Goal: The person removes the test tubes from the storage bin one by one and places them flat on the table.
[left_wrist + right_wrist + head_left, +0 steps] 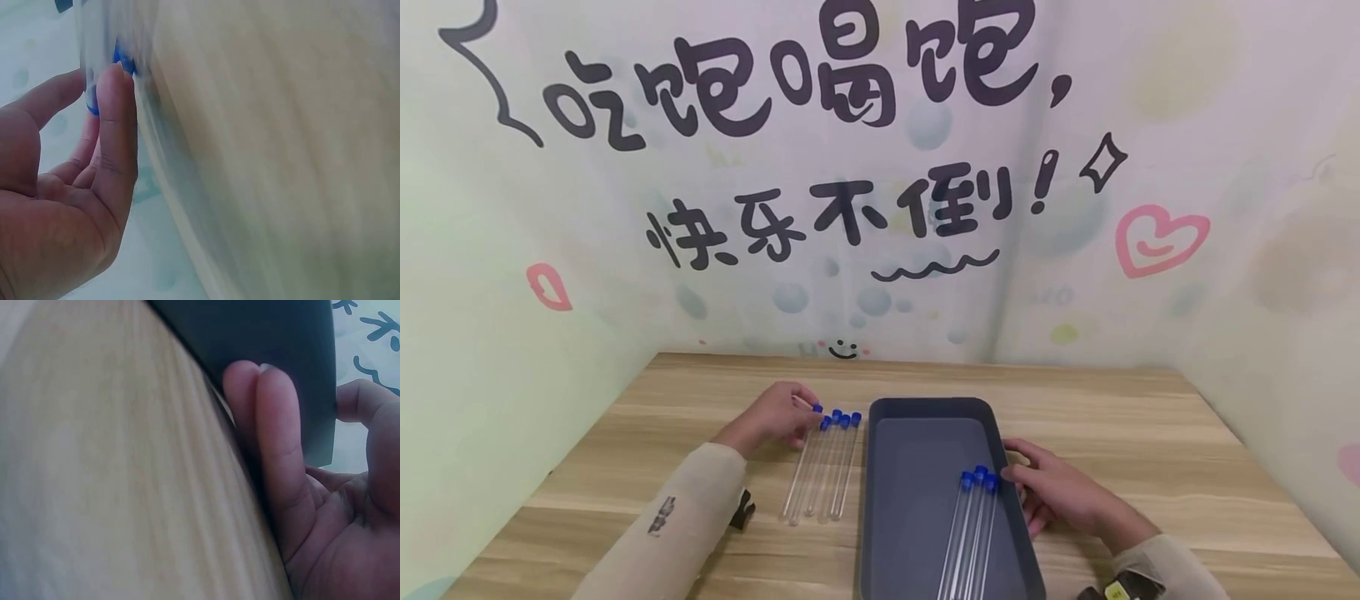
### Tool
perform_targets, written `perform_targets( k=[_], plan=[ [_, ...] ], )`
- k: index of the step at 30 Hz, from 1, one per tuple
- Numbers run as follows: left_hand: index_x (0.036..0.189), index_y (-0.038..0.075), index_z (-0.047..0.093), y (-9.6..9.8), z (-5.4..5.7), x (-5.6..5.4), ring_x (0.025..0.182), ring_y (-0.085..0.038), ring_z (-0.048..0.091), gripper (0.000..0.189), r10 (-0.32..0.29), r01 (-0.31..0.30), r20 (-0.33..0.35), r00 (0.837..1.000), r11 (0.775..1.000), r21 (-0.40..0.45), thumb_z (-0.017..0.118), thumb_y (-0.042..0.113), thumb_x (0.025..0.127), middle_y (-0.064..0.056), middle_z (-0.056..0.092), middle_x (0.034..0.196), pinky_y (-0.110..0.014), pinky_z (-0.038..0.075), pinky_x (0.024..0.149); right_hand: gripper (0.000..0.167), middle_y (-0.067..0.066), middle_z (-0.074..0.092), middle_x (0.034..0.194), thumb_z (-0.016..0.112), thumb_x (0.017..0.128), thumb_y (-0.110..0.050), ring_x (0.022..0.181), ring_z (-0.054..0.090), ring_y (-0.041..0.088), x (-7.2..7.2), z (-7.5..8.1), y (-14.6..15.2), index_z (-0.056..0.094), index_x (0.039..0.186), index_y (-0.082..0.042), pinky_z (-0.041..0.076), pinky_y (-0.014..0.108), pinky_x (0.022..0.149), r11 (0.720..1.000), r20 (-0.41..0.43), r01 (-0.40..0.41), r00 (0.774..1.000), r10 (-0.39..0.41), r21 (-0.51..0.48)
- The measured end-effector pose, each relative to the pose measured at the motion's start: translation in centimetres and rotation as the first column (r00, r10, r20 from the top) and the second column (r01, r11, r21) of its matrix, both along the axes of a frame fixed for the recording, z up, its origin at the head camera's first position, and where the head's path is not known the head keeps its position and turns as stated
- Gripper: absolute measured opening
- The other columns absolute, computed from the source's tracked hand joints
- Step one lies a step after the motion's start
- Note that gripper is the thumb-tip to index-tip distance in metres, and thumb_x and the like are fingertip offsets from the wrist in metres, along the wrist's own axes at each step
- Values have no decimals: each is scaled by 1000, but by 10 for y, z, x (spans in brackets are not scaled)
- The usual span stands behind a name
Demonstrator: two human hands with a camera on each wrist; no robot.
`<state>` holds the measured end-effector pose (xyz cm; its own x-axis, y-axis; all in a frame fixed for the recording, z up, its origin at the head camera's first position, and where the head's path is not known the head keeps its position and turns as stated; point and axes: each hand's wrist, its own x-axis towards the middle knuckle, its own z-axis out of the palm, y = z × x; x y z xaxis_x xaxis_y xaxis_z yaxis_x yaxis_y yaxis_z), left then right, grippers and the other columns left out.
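Observation:
A group of clear test tubes (837, 475) with blue caps lies on the wooden table, left of a dark grey tray (874, 500). My left hand (782, 414) is at the capped ends, pinching one test tube (92, 105) by its blue cap between thumb and fingers. At the tray's right side, my right hand (1060, 492) grips the wall, thumb at the rim and fingers against the outside. The right wrist view has those fingers (279, 425) on the tray's dark outer wall. Inside the tray, more blue-capped tubes (973, 533) lie side by side toward the right.
The wooden table (1075, 400) runs back to a printed wall cloth (760, 308) with large black writing. A small black object (742, 510) shows beside the left sleeve. A black wrist device (1131, 587) with a yellow label is on the right sleeve.

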<state>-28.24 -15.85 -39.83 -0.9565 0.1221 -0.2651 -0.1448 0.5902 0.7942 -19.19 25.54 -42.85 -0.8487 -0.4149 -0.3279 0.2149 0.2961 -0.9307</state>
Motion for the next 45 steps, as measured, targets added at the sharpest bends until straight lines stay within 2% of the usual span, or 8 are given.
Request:
perform_targets(
  k=[5,17,36,45],
  plan=[
    [114,4,59,-1,-3,1,57,-15,58,26,-3,3,11,1000,999,-33,71,11,92,-9,65,82,-26,58,53,74,3,55,77,53,100,-27,55,64,15,1,-1,-1,12,158,-6,60,35,53,1000,2,-1,1000,1,2],
    [115,5,59,0,-5,-2,51,-13,55,28,-25,26,15,1000,999,-46,72,12,92,-5,60,73,-26,57,51,74,2,54,76,53,99,-25,54,63,15,-1,0,-2,13,158,-7,60,34,52,1000,-3,8,1000,-8,1],
    [115,5,59,0,-7,-2,55,-14,57,28,-32,33,31,999,999,-37,72,11,91,-7,62,78,-26,58,53,72,3,54,77,50,102,-25,54,64,16,-2,-1,-1,10,159,-6,60,35,51,1000,-11,-7,1000,7,-18],
    [116,4,59,0,-7,-1,65,-17,61,27,-32,33,32,999,999,-23,70,8,91,-9,62,86,-27,60,55,72,2,54,76,50,102,-25,54,64,17,-2,-2,0,10,158,-6,60,36,51,1000,-14,-6,1000,6,-14]
  ],
)
